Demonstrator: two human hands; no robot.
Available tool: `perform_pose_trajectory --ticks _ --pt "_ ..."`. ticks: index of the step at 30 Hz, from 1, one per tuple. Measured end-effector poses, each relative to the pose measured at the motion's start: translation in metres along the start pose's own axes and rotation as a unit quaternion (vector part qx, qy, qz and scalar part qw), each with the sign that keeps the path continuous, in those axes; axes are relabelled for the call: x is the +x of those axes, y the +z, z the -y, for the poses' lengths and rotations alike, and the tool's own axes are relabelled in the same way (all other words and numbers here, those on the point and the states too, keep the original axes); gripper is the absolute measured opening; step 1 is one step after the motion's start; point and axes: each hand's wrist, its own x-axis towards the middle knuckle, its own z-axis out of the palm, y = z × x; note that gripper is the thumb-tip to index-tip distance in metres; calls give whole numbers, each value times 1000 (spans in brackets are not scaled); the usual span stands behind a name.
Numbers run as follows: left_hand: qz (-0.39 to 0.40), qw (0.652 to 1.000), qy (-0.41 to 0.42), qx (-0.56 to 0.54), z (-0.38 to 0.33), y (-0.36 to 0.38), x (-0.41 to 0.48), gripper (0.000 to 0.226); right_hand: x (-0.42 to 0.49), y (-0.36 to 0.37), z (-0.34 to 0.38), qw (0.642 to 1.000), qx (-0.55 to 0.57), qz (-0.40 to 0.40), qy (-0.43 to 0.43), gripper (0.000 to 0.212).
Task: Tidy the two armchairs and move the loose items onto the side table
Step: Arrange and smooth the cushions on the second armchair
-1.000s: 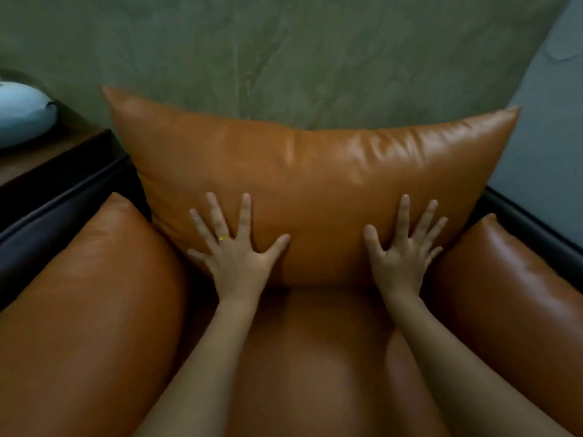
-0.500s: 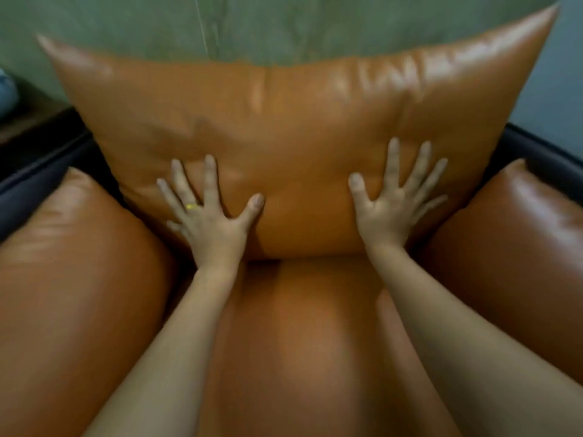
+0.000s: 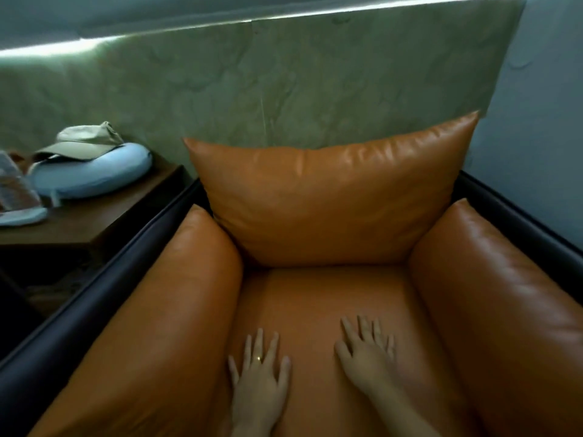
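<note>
Head view, one armchair in tan leather. Half a second earlier both hands lay flat against the back cushion. Now they have drawn back to 6 o'clock and rest palm-down on the seat cushion, and the back cushion stands upright and untouched at 12 o'clock.

The left hand lies at about 7 o'clock on the seat and the right hand at about 5 o'clock, apart from each other. The grip of each is apart, with fingers straight and spread, holding nothing.

Count of parts:
- One back cushion.
- One seat cushion.
- Two arm cushions, at 9 o'clock and 3 o'clock.
- One dark frame around them.
- One ring, on the left hand.

The wooden side surface, hidden in the earlier frame, now shows at 9 to 10 o'clock, just beside the frame. It carries one pale blue neck pillow with one beige cap lying on top. One clear object at the picture's edge is too blurred to identify.
</note>
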Motion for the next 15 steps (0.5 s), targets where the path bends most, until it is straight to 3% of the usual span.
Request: perform_pose_trajectory --ticks 3,8,12,15 --pt "-26 999 6 20 14 9 -30 82 -29 11 4 999 -19 -26 7 62" --pt "-33 999 20 26 16 8 -37 66 -31 13 -3 998 -57 -12 -10 64" --pt "-27 998 48 13 22 2 -39 66 -41 14 -5 997 -73 -10 -8 65" --pt "38 997 61 36 24 -14 -40 68 -58 9 2 996 -88 29 8 68"
